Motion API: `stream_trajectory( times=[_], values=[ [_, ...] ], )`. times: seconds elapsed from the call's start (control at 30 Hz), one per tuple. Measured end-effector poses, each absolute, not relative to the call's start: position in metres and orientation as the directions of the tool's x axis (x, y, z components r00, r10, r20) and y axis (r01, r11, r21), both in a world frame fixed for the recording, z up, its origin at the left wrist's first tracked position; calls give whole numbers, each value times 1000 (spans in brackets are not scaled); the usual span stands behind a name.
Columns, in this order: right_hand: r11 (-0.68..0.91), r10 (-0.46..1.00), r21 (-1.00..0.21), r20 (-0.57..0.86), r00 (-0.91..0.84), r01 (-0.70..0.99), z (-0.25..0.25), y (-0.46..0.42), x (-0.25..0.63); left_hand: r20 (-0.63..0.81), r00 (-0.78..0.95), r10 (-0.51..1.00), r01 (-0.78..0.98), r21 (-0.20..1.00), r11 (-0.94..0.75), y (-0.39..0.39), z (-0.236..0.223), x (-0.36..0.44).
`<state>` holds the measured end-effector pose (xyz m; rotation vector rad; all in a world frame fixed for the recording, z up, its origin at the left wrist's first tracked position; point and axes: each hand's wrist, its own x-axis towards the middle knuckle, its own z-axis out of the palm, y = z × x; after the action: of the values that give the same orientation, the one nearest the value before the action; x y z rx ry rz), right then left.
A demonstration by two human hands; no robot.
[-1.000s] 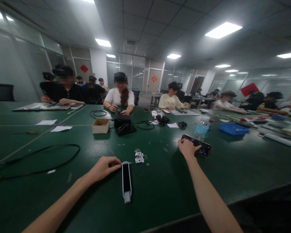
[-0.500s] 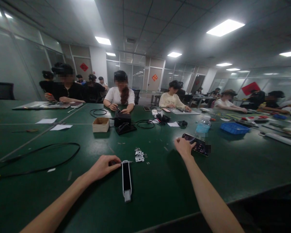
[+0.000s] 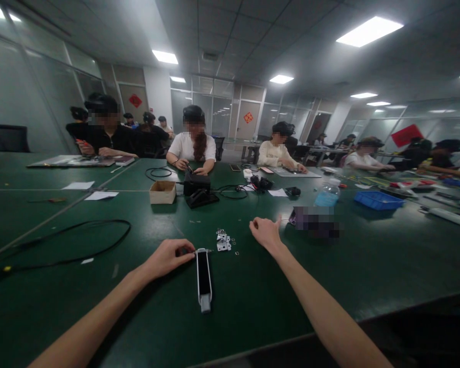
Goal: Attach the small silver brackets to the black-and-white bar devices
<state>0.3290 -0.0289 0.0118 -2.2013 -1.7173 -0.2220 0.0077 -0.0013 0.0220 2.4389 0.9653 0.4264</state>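
My left hand rests on the green table with thumb and forefinger pinched at the upper left corner of a long white-framed piece. It has a black middle and a grey block at its near end, and a thin pin seems to cross its far end. To its right lie small silver metal brackets and a few tiny rings. My right hand hovers or rests just beyond these parts, thumb raised apart and fingers loosely bent, holding nothing visible. Right of it lies a phone, partly blurred out.
A water bottle and a blue tray stand at the right. Ahead are a small open box and a black device with cables. A black cable loops at left. Several people sit across the table.
My right hand has left the phone and moved left toward the small metal parts. My left hand stays at the white-framed piece. The view has shifted slightly.
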Motion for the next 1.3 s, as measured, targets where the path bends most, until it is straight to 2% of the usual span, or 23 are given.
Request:
stream_trajectory(
  times=[0.13,0.33,0.57,0.7,0.87,1.0,1.13,1.3],
  values=[
    [-133,924,-145,340,176,980,9,-29,322,107,704,702,547,549,-632,-3,23,9],
    [-99,912,-137,385,145,986,13,-32,322,120,709,695,534,553,-639,-4,23,9],
    [103,858,-85,512,-45,991,16,-40,304,126,707,696,531,556,-639,-5,21,8],
    [166,834,-55,541,-110,985,18,-43,293,140,714,686,521,549,-654,-6,21,9],
    [277,872,-58,435,-225,959,19,-41,301,141,716,683,517,551,-656,-7,21,10],
    [347,913,-140,278,-299,927,17,-39,313,149,704,695,518,562,-645,-6,20,9],
    [369,925,-206,177,-336,907,15,-39,313,147,717,682,502,569,-651,-5,19,7],
    [358,932,-181,126,-340,916,16,-38,303,160,705,691,521,544,-658,0,15,6]
  ],
)
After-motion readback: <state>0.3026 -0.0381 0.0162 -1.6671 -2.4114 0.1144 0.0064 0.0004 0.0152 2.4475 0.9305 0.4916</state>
